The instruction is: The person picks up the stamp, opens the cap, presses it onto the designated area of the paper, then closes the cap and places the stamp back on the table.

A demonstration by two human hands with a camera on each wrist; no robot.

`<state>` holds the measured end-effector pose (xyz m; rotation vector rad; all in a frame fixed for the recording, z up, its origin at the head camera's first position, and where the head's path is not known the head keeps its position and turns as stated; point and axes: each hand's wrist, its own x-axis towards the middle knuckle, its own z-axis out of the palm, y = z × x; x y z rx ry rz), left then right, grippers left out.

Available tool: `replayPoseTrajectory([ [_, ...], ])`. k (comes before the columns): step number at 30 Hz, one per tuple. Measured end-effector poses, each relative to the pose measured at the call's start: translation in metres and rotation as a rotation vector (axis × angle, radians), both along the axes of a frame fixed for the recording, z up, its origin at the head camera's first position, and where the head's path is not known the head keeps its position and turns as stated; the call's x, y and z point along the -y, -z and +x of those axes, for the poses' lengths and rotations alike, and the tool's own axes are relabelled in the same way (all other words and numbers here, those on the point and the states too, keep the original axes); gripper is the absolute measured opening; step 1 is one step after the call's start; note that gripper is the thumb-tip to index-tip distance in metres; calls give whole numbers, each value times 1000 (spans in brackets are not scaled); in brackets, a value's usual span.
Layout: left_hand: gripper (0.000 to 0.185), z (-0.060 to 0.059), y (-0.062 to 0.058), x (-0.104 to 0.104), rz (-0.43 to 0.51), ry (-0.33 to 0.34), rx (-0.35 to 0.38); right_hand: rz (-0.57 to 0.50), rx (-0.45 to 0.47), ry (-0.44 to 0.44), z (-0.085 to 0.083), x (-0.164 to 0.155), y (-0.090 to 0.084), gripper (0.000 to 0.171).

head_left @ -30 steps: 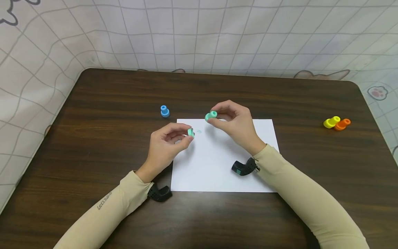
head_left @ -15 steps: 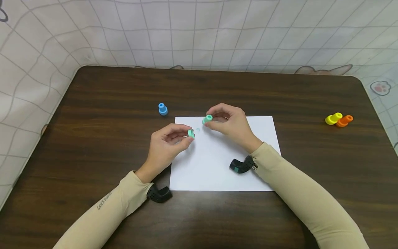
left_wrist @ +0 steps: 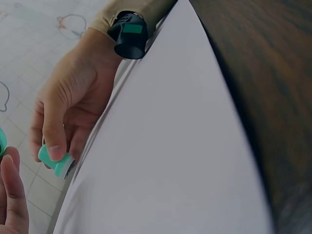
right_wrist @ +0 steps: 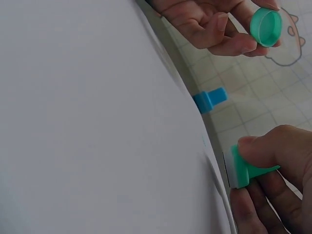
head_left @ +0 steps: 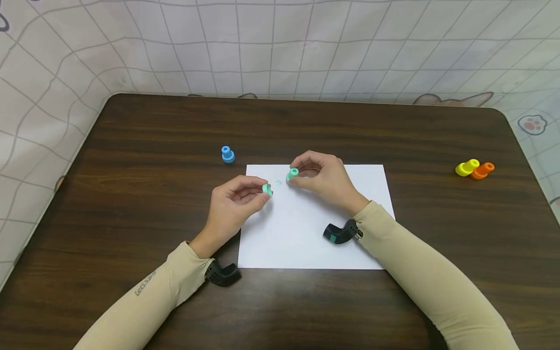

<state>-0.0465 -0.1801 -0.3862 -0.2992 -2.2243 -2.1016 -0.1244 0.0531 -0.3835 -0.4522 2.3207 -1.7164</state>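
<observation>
Pinched between thumb and fingers of the right grip (head_left: pixel 325 177): a small green plastic stamp (head_left: pixel 292 174). Held low over the far left part of the white sheet of paper (head_left: pixel 306 233), flat pale face turned down toward it. Too close to tell whether touching the paper or just above it. Long way of the stamp tipped a bit, top end leaning away from the palm.

Pinched at the fingertips of the left grip (head_left: pixel 236 204): a small round green plastic cap (head_left: pixel 267 189). Open side of the cap seen from the right wrist (right_wrist: pixel 265 25). Just to the left of the stamp, near but apart. A faint green mark (head_left: pixel 278 183) on the paper between the two.

Lying on the dark brown wooden counter (head_left: pixel 153 146): a little blue plastic stamp (head_left: pixel 227 154) past the paper's far left corner, standing up. Well off to the right, a yellow plastic stamp (head_left: pixel 466 167) and an orange plastic stamp (head_left: pixel 482 170), side by side and touching, both tipped over.
</observation>
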Motion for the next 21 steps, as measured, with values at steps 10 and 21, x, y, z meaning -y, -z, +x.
replayPoseTrajectory([
  [10, 28, 1, 1, 0, 8, 9, 6, 29, -61, -27, 0, 0, 5, 25],
  [21, 28, 1, 0, -1, 17, 13, 7, 70, -120, -38, 1, -1, 7, 27],
])
